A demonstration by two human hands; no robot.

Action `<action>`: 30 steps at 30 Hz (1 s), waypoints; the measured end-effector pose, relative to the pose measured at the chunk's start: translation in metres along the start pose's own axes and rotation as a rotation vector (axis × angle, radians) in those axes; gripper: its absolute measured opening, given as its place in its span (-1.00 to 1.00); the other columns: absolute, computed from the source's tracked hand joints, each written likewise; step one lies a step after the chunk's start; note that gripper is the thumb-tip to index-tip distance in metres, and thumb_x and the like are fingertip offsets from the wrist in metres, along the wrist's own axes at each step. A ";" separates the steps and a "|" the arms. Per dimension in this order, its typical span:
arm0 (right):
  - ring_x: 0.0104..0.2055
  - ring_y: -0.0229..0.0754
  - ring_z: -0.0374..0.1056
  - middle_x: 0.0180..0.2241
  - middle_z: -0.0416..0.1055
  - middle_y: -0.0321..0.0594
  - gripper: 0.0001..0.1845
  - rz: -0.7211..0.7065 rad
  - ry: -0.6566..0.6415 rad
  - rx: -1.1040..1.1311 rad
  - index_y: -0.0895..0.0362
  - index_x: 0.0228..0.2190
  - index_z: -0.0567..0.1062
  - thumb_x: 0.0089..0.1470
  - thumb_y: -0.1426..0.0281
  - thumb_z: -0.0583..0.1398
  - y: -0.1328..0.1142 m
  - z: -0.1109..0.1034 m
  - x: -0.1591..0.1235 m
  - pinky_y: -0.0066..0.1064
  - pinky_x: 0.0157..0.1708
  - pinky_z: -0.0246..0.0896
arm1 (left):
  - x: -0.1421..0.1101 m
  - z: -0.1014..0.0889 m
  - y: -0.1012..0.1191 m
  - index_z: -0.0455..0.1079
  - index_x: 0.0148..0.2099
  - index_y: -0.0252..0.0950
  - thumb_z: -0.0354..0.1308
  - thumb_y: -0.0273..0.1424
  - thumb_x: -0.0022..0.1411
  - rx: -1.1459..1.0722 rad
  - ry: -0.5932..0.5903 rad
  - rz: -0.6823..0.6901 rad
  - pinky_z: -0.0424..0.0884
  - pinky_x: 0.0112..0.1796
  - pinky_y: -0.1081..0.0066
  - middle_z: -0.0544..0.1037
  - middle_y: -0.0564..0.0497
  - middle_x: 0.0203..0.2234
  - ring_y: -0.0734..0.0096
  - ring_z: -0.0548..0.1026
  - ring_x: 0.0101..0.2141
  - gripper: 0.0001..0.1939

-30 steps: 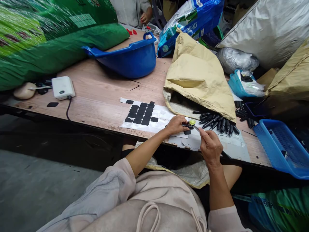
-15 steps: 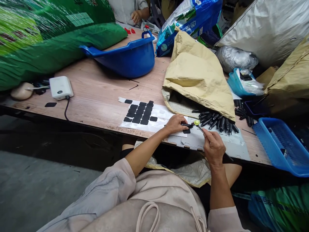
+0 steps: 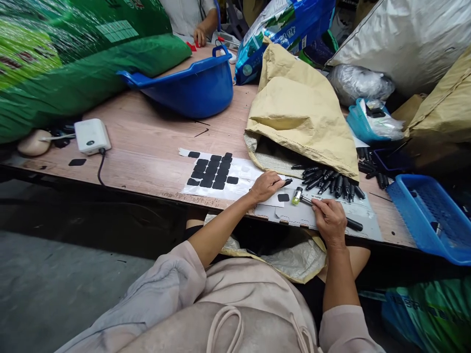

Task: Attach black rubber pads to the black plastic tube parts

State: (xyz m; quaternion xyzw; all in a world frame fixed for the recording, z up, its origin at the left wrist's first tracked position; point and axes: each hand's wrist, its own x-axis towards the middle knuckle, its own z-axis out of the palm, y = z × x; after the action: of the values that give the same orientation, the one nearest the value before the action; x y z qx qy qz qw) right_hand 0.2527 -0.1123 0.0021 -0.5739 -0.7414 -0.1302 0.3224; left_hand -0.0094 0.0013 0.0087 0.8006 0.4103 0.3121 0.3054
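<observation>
From where I stand, the person's left hand (image 3: pixel 265 186) has its thumb and fingers pinched together on a slim black piece (image 3: pixel 287 182), which pokes out past the fingertips towards the right, over the white sheet (image 3: pixel 241 193). The right hand (image 3: pixel 330 219) is curled over the small hammer (image 3: pixel 297 196), its fingers closed on the metal shaft; the head, one face yellow-green, lies out in front of the fingertips, and the black grip sticks out on the far side of the palm. A lone black square (image 3: pixel 283 197) sits on the sheet just beside the left hand, between it and the hammer's head. Further left, rows of black patches (image 3: pixel 211 171) cover part of that same sheet. Beyond the hammer, a heap of black pieces (image 3: pixel 331 184) lies loose at the mouth of the tan sack (image 3: pixel 298 103), near both hands yet touching neither. The blue basket (image 3: pixel 432 215) stands over at the table's right, well apart from the fingers.
</observation>
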 end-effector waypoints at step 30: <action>-0.19 -0.10 0.31 -0.25 0.48 -0.18 -0.75 0.095 -0.058 -0.045 0.00 -0.12 0.66 0.22 0.34 0.22 -0.008 0.002 -0.001 -0.26 -0.16 0.21 | -0.130 0.011 0.034 0.59 -0.12 -0.29 0.35 -0.38 0.20 0.385 -0.970 -0.160 0.45 -0.29 0.28 0.67 -0.21 -0.25 0.01 0.64 -0.23 -0.81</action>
State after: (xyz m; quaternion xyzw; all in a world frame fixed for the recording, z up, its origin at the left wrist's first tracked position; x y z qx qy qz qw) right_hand 0.2452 -0.1144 0.0016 -0.6190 -0.7193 -0.1148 0.2938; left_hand -0.0464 -0.1281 -0.0051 0.8608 0.3318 -0.1995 0.3304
